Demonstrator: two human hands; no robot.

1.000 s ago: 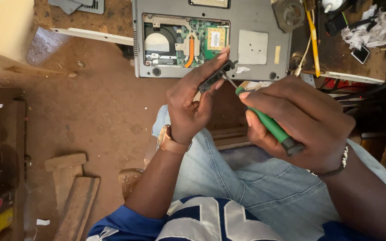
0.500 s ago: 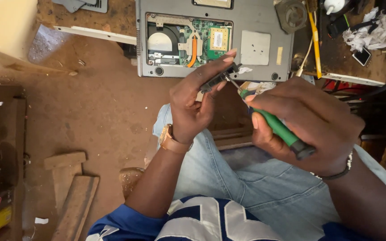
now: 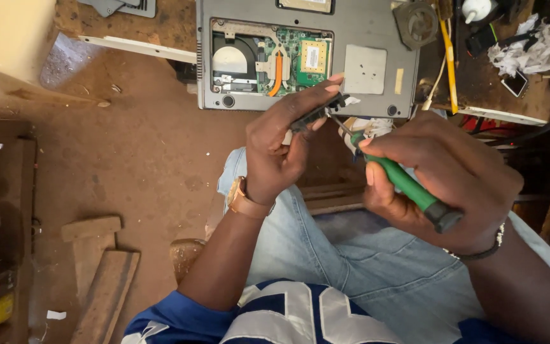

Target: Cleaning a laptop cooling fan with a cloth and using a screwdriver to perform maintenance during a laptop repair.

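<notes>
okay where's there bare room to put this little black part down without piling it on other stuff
Bare dirt floor lies open between the opened laptop, the wooden blocks and your left hand. The bench right of the laptop is crowded with cables and crumpled paper.

1. The left hand (image 3: 281, 150) was raised palm toward the body, wrist bent slightly, forearm rising from the lower middle of the view.
2. Its thumb and fingertips (image 3: 333, 81) were pinched together at the top, closed on a small dark part (image 3: 316, 114).
3. The right hand (image 3: 444, 181) was curled in a fist-like grip around a green-handled screwdriver (image 3: 405, 185), knuckles up.
4. Its forearm entered from the lower right corner.
5. The two hands were close together, not touching.
</notes>
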